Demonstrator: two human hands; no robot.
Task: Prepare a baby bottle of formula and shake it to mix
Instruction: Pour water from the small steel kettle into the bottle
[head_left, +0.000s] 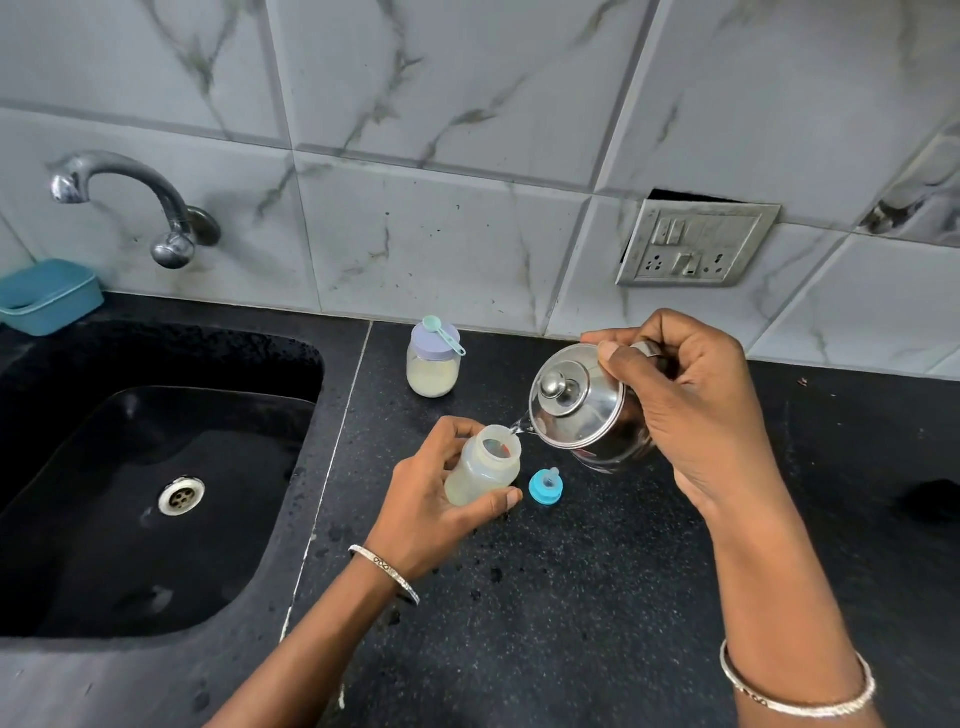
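At mid-frame your left hand (431, 499) holds the bottle (483, 467). Your right hand (691, 410) tips the kettle (582, 410) just right of it, spout over its mouth. The nipple cap (545, 487) lies on the counter (571, 597) between them. The jar (432, 364) stands behind, scoop (441, 335) on its lid. The sink (156, 467) fills the left.

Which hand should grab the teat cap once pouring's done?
Probably the right hand: once it sets down the steel kettle, the blue teat cap lies just below it, while the left hand steadies the open bottle.
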